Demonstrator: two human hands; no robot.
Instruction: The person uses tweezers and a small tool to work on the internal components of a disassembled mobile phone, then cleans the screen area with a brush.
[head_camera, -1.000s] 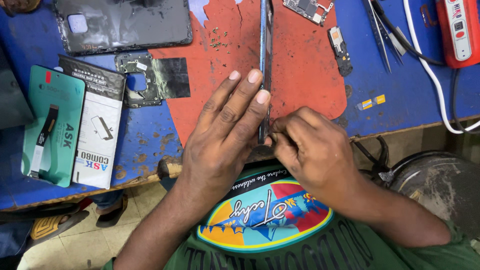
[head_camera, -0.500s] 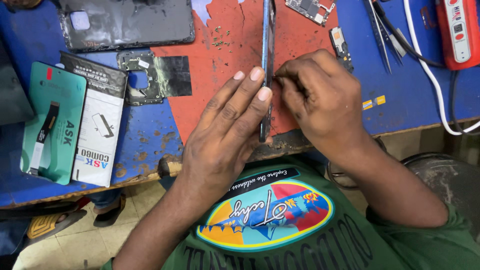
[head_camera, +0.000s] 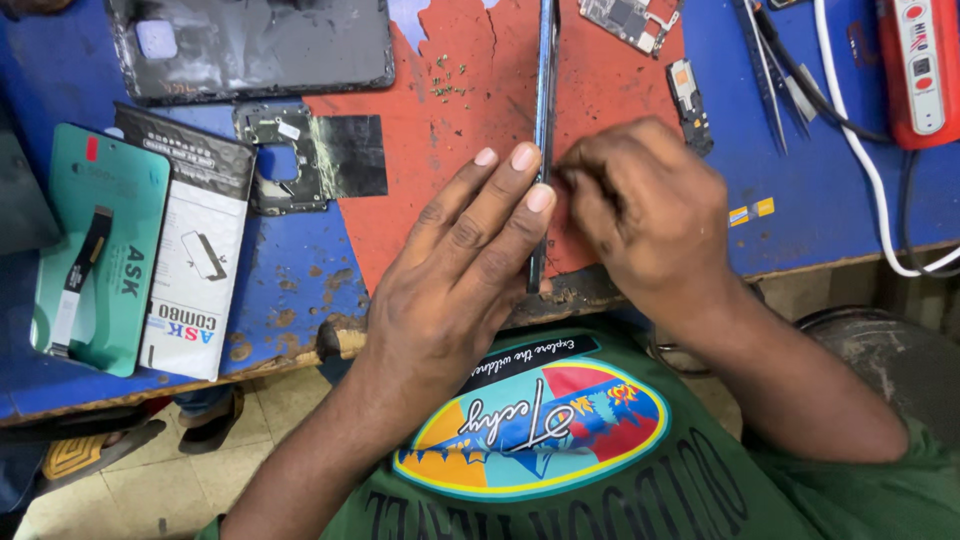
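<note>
Phone frame (head_camera: 545, 110), dark, thin, stood on its long edge on the worn red patch of the blue workbench (head_camera: 820, 200), running away from me toward the far side. My left hand (head_camera: 455, 270) lies flat against its left face, fingers straight and unclenched, bracing rather than clasping. My right hand (head_camera: 650, 215) is curled at its right face, fingertips pinched together near the edge; whether they nip a small tool or only the rim I cannot tell.

Handling, by my judgement: light, stiff along its length, narrow enough to tip, likely brittle if twisted. Best held by the two flat faces near the lower half, pressure even.

Packages and labels:
- Green card pack (head_camera: 95, 250), rounded corners, left of bench, a flex ribbon showing on its front.
- White-and-black pouch (head_camera: 195, 260), oblong, just beside the green one, printed lettering in red and blue.
- Dark back cover (head_camera: 250, 45), far left.
- Black shield plate (head_camera: 310, 155), with cut-out.
- Red box-shaped device (head_camera: 920, 70), far right, white cable (head_camera: 860, 170) nearby.
- Tweezers (head_camera: 765, 80), upper right.
</note>
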